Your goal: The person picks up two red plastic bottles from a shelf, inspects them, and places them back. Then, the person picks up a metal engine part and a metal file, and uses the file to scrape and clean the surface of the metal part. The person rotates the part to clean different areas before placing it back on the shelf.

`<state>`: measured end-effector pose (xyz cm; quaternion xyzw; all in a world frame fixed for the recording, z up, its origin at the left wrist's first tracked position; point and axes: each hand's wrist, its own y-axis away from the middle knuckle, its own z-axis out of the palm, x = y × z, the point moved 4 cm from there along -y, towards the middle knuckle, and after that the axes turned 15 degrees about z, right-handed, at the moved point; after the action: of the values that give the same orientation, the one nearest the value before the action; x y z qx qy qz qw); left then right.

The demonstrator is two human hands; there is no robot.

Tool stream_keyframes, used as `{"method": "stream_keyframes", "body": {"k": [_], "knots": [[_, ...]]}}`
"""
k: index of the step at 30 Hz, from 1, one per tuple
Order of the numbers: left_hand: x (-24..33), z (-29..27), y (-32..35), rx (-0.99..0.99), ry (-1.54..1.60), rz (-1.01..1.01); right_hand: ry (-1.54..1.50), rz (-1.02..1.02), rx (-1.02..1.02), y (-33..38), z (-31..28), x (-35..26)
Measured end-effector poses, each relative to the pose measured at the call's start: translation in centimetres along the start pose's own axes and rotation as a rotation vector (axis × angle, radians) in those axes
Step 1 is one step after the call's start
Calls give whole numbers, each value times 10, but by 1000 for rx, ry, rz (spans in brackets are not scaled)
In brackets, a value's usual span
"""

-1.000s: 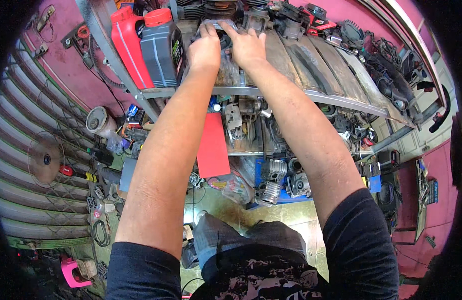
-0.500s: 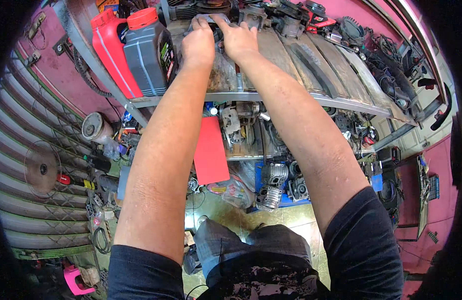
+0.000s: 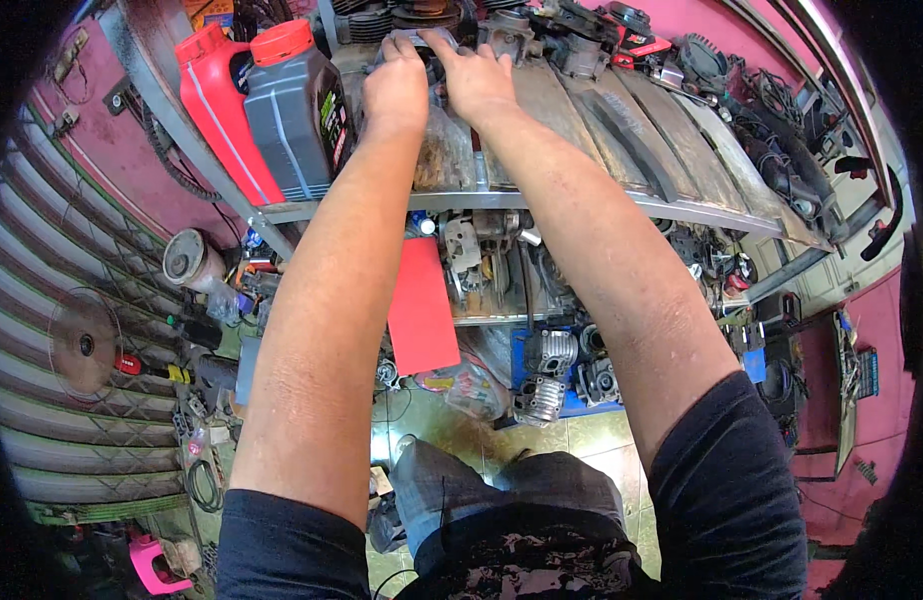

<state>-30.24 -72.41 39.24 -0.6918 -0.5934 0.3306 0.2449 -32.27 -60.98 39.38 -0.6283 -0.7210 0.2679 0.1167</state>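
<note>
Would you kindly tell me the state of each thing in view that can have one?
Left hand: on a metal part at the shelf back.
Right hand: gripping the same metal part.
Grey oil bottle: upright, red cap on.
Red jug: upright, capped.
Red board: leaning below the shelf.

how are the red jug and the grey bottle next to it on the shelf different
The red jug is bright red all over; the grey bottle has a dark grey body with a red-orange cap. The grey bottle carries a label on its side; no label shows on the red jug. The grey bottle stands nearer the left hand. Both are capped plastic containers, side by side on the shelf.
</note>
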Motion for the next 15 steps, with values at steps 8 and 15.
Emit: {"method": "stream_keyframes", "body": {"k": [8,15], "knots": [[-4,5,0,1,-9,17,-29,23,-57,-8,-5,-1],[7,-10,3,-169,151,-48,28,-30,152,7,-34,17]]}}
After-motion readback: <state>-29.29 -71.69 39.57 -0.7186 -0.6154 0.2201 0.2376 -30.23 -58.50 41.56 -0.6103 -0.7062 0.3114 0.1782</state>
